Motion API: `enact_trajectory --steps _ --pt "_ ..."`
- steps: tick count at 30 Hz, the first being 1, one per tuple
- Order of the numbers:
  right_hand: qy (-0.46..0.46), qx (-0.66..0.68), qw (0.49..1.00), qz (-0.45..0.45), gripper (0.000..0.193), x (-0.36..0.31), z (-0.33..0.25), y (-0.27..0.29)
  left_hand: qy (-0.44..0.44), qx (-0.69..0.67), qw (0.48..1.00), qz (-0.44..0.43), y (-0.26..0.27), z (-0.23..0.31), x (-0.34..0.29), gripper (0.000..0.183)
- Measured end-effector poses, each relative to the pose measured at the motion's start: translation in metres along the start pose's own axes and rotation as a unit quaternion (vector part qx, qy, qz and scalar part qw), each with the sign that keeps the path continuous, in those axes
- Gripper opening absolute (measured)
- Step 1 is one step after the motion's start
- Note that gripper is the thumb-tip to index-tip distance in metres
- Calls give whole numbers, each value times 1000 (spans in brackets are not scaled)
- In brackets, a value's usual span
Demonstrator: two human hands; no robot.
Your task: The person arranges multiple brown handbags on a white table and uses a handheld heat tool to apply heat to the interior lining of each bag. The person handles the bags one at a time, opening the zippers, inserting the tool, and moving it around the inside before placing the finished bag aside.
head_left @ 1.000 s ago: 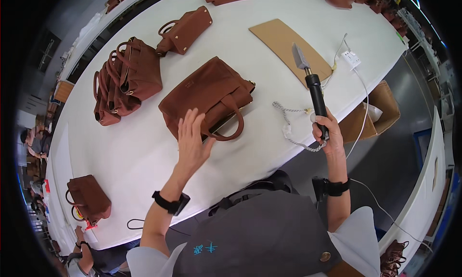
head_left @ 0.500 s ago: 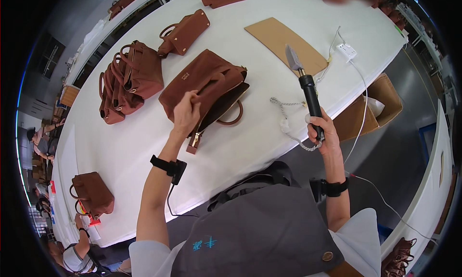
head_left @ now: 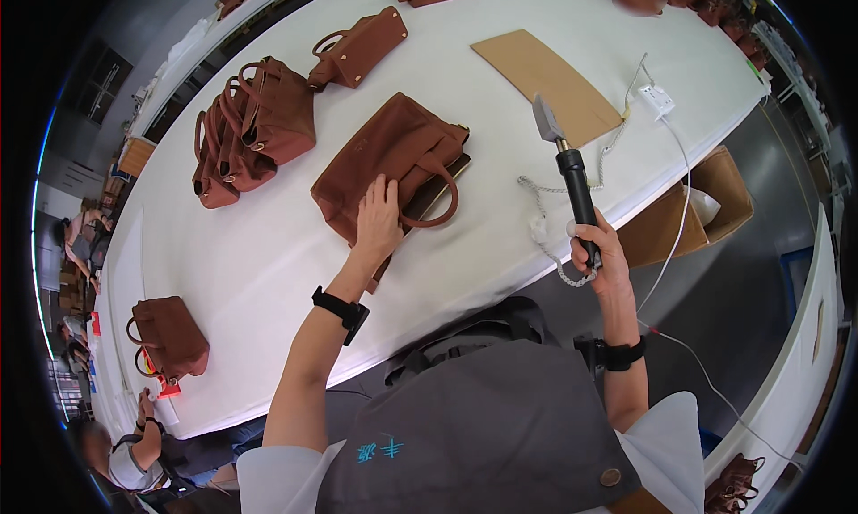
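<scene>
A reddish-brown leather handbag [head_left: 362,147] lies on its side on the white table in front of me. Flat on its upper panel rests my left hand [head_left: 380,219], fingers stretched out and gripping nothing. One handle [head_left: 438,197] curves past the fingertips, beside the bag's gaping zip-edged mouth. My right hand [head_left: 597,255] is wrapped round the black handle of an electric hand iron [head_left: 572,161]. Its pointed metal head tips up and away from me, right of the bag and apart from it. A white braided cord trails from the handle's lower end.
Several similar handbags [head_left: 277,112] stand at the left; another [head_left: 366,49] lies farther back. Brown cardboard [head_left: 554,80] and a white power strip [head_left: 657,101] are at the right. Below the table edge stands a cardboard box [head_left: 724,192]. A co-worker [head_left: 134,456] sits at lower left.
My left hand has let go of the bag's edge and flattened on its panel. The handle that hung below the bag now lies across its front. The iron stays in my right hand.
</scene>
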State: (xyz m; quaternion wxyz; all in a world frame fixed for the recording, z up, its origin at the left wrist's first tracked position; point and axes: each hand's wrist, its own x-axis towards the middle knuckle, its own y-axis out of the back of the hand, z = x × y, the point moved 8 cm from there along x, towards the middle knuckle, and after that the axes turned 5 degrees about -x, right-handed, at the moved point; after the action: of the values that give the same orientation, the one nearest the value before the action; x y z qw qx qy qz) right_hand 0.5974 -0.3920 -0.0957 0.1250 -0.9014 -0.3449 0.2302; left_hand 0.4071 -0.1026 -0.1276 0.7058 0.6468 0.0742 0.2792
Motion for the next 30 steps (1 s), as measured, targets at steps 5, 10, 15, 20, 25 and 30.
enact_trajectory --steps 5,10,15,20,25,30 --pt "-5 -4 1000 -23 41 -3 2 -7 52 -81 995 30 11 -8 28 46" --pt "-16 -7 1000 -21 54 -12 6 -1 163 -349 916 114 49 -79 44 27" --pt "-33 -20 999 -1 45 -16 13 4 99 -229 949 191 69 -62 37 26" --pt "-43 -45 998 -15 56 -20 13 0 133 -180 961 166 52 -87 33 23" --pt "-45 -123 991 -39 60 -22 15 -5 174 -230 935 206 115 -87 39 21" --pt "-36 -242 965 -91 59 -26 13 -36 92 -225 951 193 97 -77 26 27"
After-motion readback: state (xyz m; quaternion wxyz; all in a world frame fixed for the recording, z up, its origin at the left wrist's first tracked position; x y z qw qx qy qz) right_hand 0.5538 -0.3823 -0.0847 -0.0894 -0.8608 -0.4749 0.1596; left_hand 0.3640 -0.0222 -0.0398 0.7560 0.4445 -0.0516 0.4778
